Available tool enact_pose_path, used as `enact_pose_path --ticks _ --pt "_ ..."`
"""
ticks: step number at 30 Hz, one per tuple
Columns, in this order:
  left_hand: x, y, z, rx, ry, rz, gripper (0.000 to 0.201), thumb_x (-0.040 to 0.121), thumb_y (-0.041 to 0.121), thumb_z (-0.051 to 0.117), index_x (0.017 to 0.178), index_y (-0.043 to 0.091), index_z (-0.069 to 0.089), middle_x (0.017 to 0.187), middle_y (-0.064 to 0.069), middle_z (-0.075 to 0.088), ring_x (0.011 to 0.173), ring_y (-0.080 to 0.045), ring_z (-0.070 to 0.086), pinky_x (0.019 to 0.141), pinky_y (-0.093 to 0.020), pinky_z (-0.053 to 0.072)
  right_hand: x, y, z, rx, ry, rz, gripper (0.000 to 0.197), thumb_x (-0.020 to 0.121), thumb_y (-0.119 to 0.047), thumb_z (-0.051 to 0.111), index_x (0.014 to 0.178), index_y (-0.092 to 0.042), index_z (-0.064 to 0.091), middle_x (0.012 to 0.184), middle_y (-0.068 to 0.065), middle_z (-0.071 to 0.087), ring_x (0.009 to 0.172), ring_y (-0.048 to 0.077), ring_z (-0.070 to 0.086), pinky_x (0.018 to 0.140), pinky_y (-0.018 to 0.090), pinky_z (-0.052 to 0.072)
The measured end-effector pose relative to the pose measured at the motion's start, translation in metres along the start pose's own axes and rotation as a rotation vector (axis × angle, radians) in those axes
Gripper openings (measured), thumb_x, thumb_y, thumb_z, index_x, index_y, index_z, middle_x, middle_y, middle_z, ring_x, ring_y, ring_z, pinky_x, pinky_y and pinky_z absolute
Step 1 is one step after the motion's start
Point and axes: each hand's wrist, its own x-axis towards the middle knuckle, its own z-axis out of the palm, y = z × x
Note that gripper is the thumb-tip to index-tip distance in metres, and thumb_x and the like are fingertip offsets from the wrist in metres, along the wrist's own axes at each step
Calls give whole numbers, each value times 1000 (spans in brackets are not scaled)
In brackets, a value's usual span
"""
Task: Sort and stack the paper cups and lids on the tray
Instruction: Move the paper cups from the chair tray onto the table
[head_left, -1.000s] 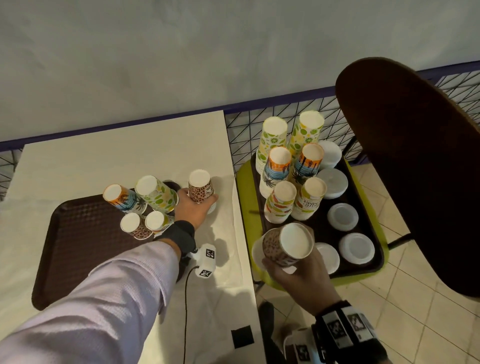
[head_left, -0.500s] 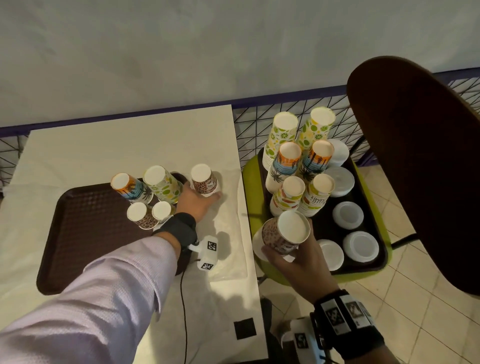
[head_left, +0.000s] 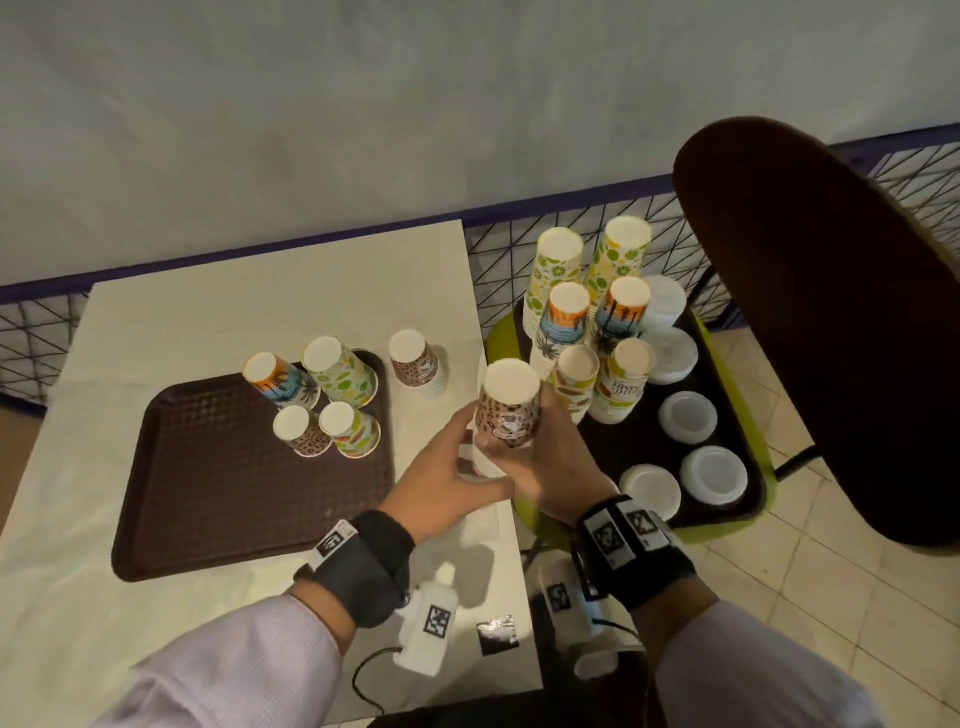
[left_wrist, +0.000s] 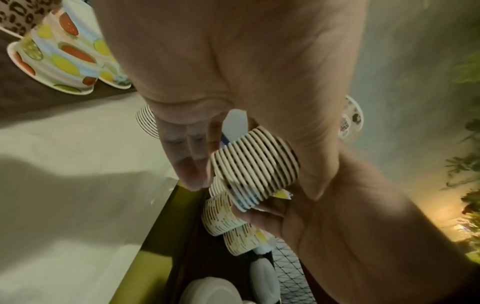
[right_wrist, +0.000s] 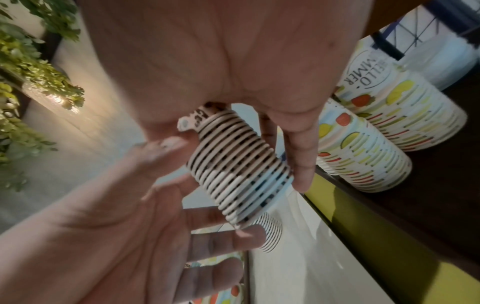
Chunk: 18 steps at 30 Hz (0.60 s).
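Observation:
Both hands hold one leopard-print stack of paper cups (head_left: 508, 415), bottoms up, over the gap between the table and the stool. My left hand (head_left: 457, 467) grips its lower rims (left_wrist: 255, 162) between thumb and fingers. From the right, my right hand (head_left: 545, 457) curls round the same stack (right_wrist: 239, 170). On the brown tray (head_left: 218, 478) on the table stand a palm-print stack (head_left: 280, 384), a lime-print stack (head_left: 343, 374), a leopard stack (head_left: 301, 434) and a fruit-print stack (head_left: 350, 431). A further leopard stack (head_left: 418, 364) stands on the table just off the tray's right corner.
A second dark tray (head_left: 623, 447) on a green stool (head_left: 501, 338) carries several tall cup stacks (head_left: 569, 322) and white lids (head_left: 712, 475). A dark chair back (head_left: 831, 312) looms at the right. A wire fence runs behind the table. The tray's front left part lies bare.
My left hand let go of the leopard stack on the table and swung right. My right hand carried its leopard stack up and left from the stool tray; both hands now hold it.

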Motion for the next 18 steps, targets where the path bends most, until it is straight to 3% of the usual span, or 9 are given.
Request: enact_pose_path --ticks 3,5,8,12,15,18 --pt "7 0 -5 13 71 -22 87 67 55 80 146 40 48 128 18 66 101 -6 70 89 -27 58 8 -7 2 -43 -40 23 69 78 -54 76 131 -25 43 119 1 53 116 21 51 99 46 48" --pt "11 -1 -9 -1 112 -65 83 62 54 79 140 39 53 122 17 69 97 -7 71 89 -30 59 9 -12 3 -69 -80 39 61 84 -46 74 131 -20 45 120 3 51 113 19 48 98 38 46" --pt "18 -6 -9 -90 172 -131 76 61 47 80 132 40 56 116 13 71 94 -19 74 87 -49 63 13 -17 5 -76 -173 49 63 89 -44 70 141 -20 43 133 7 50 116 15 48 89 20 40" --pt "30 -17 -8 -209 250 -205 75 58 51 85 126 35 60 110 8 73 95 -16 70 89 -57 60 22 -20 -3 -193 -228 80 63 93 -44 63 147 -20 41 134 8 47 124 21 49 104 34 42" --pt "41 -30 -11 -214 340 -222 71 60 50 90 122 39 59 114 16 73 104 -11 69 99 -52 58 21 -22 -27 -332 6 -56 51 91 -32 65 138 -18 50 127 5 45 109 22 55 97 40 49" --pt "57 -45 -16 -210 386 -254 70 77 33 91 135 36 53 126 12 68 117 -15 64 107 -49 53 21 -21 -55 -407 277 -189 36 87 -20 68 122 -13 59 123 6 49 111 25 53 93 35 49"
